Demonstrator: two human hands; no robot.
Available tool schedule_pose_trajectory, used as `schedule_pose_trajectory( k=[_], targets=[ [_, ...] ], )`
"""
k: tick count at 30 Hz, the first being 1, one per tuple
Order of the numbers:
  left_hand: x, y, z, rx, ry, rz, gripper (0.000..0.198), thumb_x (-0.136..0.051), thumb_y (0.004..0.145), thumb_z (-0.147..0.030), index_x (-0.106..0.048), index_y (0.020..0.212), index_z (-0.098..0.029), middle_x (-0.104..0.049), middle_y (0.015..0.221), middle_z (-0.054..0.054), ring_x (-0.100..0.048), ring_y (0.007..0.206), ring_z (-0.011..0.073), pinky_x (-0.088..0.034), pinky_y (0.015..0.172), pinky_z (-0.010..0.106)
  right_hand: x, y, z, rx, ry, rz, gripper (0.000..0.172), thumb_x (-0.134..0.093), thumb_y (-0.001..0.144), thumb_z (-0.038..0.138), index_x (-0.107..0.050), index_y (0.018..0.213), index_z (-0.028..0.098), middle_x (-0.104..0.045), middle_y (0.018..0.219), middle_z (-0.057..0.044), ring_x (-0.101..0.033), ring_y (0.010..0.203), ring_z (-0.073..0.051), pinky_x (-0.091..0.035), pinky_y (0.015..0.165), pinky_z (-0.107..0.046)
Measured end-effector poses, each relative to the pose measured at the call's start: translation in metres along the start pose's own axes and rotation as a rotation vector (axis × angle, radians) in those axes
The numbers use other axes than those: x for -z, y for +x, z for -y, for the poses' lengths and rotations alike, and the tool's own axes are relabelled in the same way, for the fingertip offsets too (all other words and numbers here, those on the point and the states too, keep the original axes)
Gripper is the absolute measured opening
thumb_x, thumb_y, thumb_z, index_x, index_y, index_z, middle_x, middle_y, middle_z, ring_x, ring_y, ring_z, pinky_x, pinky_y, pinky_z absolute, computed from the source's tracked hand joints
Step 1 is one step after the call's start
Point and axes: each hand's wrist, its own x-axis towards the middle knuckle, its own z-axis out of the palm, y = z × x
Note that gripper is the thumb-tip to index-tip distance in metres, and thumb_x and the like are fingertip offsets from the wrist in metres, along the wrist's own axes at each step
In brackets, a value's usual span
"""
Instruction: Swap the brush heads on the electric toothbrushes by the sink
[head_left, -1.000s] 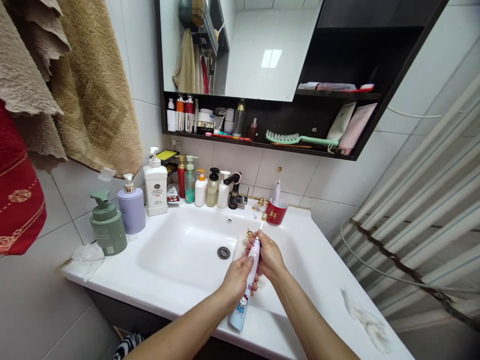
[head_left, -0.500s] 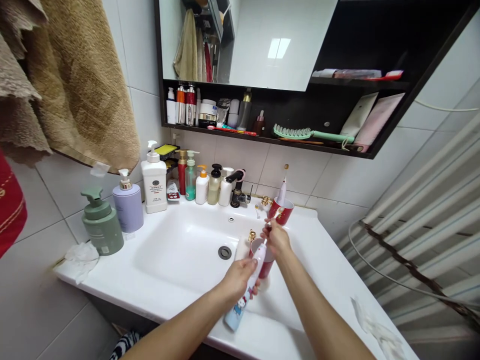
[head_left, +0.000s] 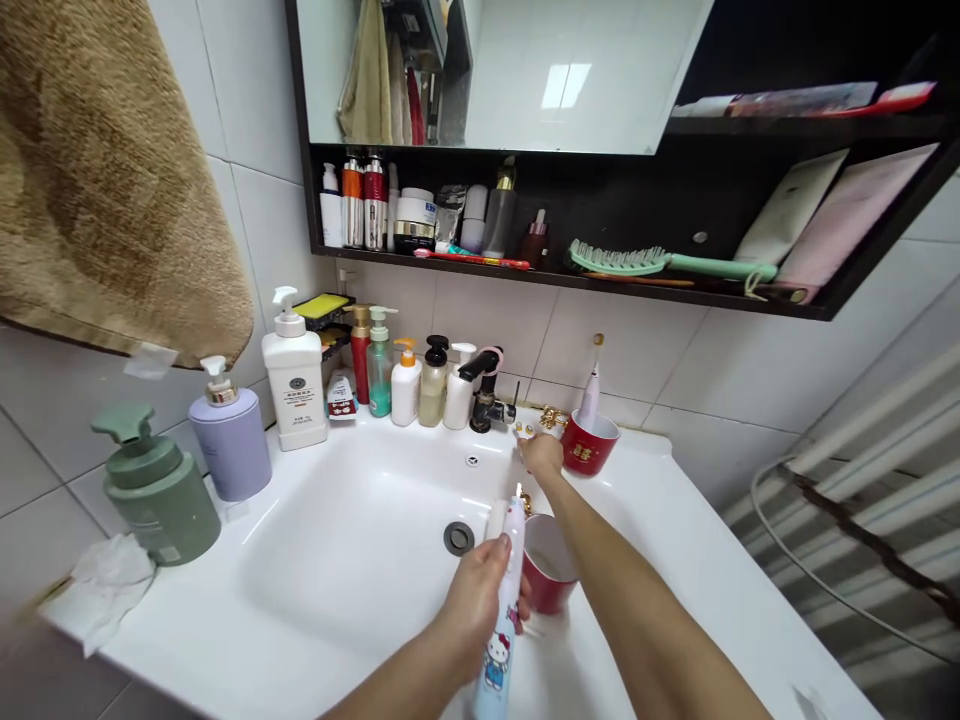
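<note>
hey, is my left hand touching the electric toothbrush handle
Touching. The head view shows the left hand wrapped around the electric toothbrush handle, with no gap between them.

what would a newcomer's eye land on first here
The eye would probably fall first on the cartoon-printed toothbrush handle, held in the left grip over the sink. Next come a red cup at the sink's back right, with a second toothbrush in it, and the mint-green hairbrush on the cabinet's lower shelf.
</note>
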Motion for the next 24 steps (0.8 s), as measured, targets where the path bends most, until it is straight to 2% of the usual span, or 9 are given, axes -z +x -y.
schedule_pose_trajectory(
  k=[3,9,14,17,20,22,24],
  targets=[
    [-0.002,0.001,0.004,0.006,0.005,0.028,0.039,-0.035,0.062,-0.053,-0.037,0.064,-0.014,-0.045,0.053,-0.002,-0.037,0.037,0.0039,-0.026,0.037,0.019,-0.002,0.007,0.004,-0.025,-0.071,-0.016,0.016,-0.047,0.06,0.025,-0.055,0.062,0.012,-0.058,0.074,-0.014,-0.052,0.078,-0.023,-0.038,0.064,-0.031],
    [-0.004,0.0,0.004,0.008,0.006,0.044,0.043,-0.034,0.06,-0.056,-0.038,0.068,-0.014,-0.046,0.054,-0.001,-0.038,0.035,0.0048,-0.026,0.035,0.019,0.005,0.008,0.0,-0.02,-0.117,-0.003,0.021,-0.045,0.063,0.024,-0.056,0.076,0.012,-0.053,0.089,-0.017,-0.048,0.086,-0.026,-0.036,0.067,-0.034],
    [-0.003,-0.001,0.003,0.019,0.011,0.039,0.043,-0.034,0.06,-0.057,-0.038,0.065,-0.014,-0.045,0.051,-0.001,-0.038,0.036,0.005,-0.027,0.036,0.019,0.012,-0.004,-0.011,-0.029,-0.048,0.048,0.008,-0.048,0.057,0.01,-0.055,0.061,0.012,-0.056,0.079,-0.017,-0.05,0.084,-0.026,-0.037,0.065,-0.032],
    [-0.001,-0.003,0.003,0.015,0.011,0.012,0.042,-0.034,0.06,-0.056,-0.038,0.064,-0.014,-0.045,0.051,-0.001,-0.039,0.037,0.0056,-0.027,0.038,0.02,0.025,-0.025,-0.019,-0.027,0.065,0.105,0.008,-0.048,0.056,0.008,-0.051,0.051,0.013,-0.056,0.065,-0.013,-0.053,0.074,-0.022,-0.04,0.059,-0.029],
    [-0.001,-0.009,0.004,-0.013,0.001,-0.001,0.038,-0.036,0.061,-0.053,-0.037,0.065,-0.015,-0.046,0.052,-0.001,-0.04,0.038,0.006,-0.027,0.039,0.02,0.051,-0.06,-0.025,-0.033,0.23,0.196,0.008,-0.045,0.062,0.016,-0.049,0.055,0.014,-0.053,0.053,-0.006,-0.054,0.054,-0.015,-0.042,0.048,-0.025],
    [-0.003,-0.017,0.006,-0.033,0.002,0.023,0.037,-0.037,0.061,-0.051,-0.037,0.066,-0.015,-0.046,0.053,-0.002,-0.04,0.038,0.0061,-0.026,0.039,0.02,0.074,-0.086,-0.027,-0.024,0.341,0.24,0.01,-0.042,0.066,0.023,-0.047,0.062,0.015,-0.051,0.052,-0.002,-0.052,0.049,-0.01,-0.043,0.047,-0.022],
    [-0.008,-0.029,0.008,-0.044,0.027,0.08,0.036,-0.038,0.061,-0.051,-0.038,0.067,-0.015,-0.046,0.053,-0.002,-0.04,0.038,0.0058,-0.026,0.039,0.019,0.097,-0.112,-0.026,-0.026,0.55,0.297,0.011,-0.042,0.067,0.026,-0.046,0.065,0.016,-0.051,0.057,0.0,-0.052,0.051,-0.007,-0.044,0.049,-0.02]
  ],
)
